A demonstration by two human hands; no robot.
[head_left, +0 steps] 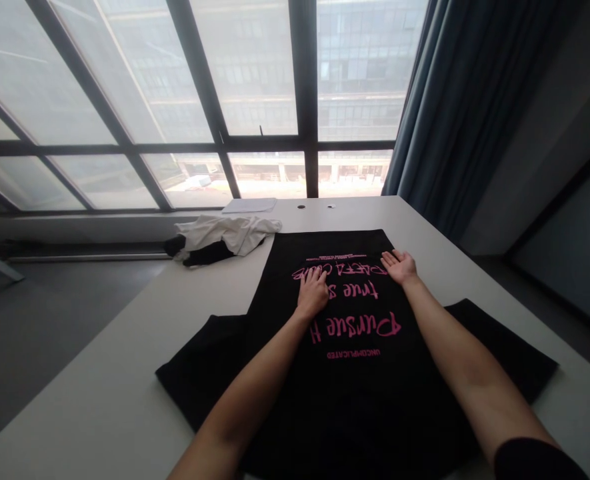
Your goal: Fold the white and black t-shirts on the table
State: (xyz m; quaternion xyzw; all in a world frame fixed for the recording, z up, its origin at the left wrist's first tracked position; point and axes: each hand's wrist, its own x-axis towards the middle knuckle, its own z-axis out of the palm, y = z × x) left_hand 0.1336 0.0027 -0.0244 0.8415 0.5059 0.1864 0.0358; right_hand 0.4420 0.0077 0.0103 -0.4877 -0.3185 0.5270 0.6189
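Observation:
A black T-shirt (pixel 355 407) with pink lettering lies spread flat, its hem toward the window and its sleeves out to both sides. The print reads upside down from here. My left hand (pixel 313 291) rests palm down on the lettering, fingers spread, covering part of the words. Near the shirt's right edge, by the upper line of print, is my right hand (pixel 399 265), turned partly palm up with its fingers stretched out. It holds nothing; whether it touches the cloth I cannot tell.
The shirt lies on a white table (pixel 119 380). Beyond its left side sits a crumpled white and black garment (pixel 227 237). At the far edge are papers (pixel 251 205) and a dark round cap (pixel 301 207). A blue curtain (pixel 455 127) hangs at the right beside large windows.

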